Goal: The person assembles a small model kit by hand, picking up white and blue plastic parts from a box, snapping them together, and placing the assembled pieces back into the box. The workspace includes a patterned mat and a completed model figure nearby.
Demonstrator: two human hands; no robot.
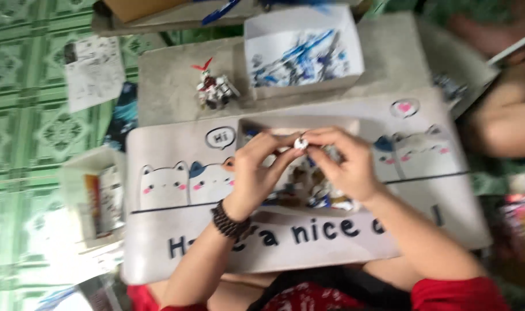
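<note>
Our left hand (256, 173) and right hand (343, 164) meet over the tray (256, 124), fingertips of both pinching a small white part (300, 143) between them. Toy robot (215, 87) at 11 o'clock; box (302, 52) at 12. Blur hides detail.

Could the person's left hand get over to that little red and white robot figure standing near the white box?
Probably yes. The small robot figure stands alone on the grey surface beyond the left hand, with nothing between them. But both hands are pinching a small white part, so the left would have to let go first.
</note>
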